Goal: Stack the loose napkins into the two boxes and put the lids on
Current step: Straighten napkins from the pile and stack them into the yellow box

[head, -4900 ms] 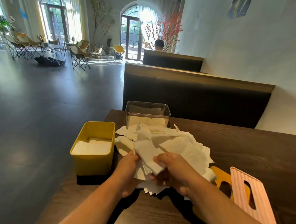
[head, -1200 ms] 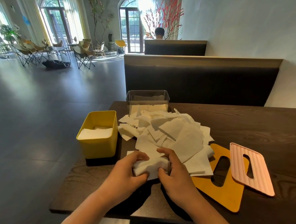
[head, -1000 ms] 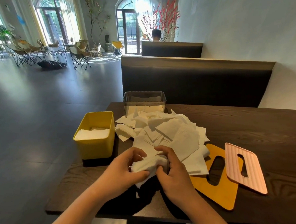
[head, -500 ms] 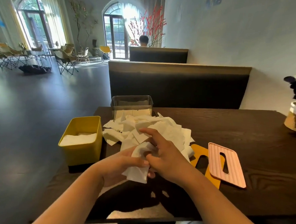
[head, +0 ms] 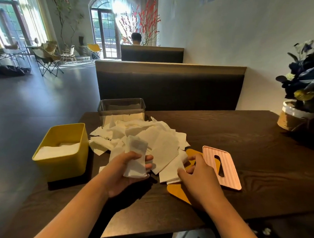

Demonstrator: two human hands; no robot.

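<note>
A heap of loose white napkins (head: 151, 136) lies in the middle of the dark table (head: 242, 141). My left hand (head: 126, 173) holds a small bundle of napkins (head: 135, 159) upright above the table. My right hand (head: 195, 177) reaches to the heap's right edge, fingers touching a napkin there. A yellow box (head: 61, 159), partly filled with napkins, stands at the left edge. A clear box (head: 122, 108) holding some napkins stands behind the heap. A yellow lid (head: 178, 191) lies partly under napkins and my right hand. A pink ribbed lid (head: 221, 167) overlaps it on the right.
A potted plant (head: 302, 101) in a woven pot stands at the table's far right. A dark booth backrest (head: 169, 85) rises behind the table. A person sits in the booth beyond. The floor drops away left of the table.
My hands have parted: the left keeps the bundle of napkins, while the right has moved rightward to the heap's edge by the lids. The view has swung right, showing the plant.
</note>
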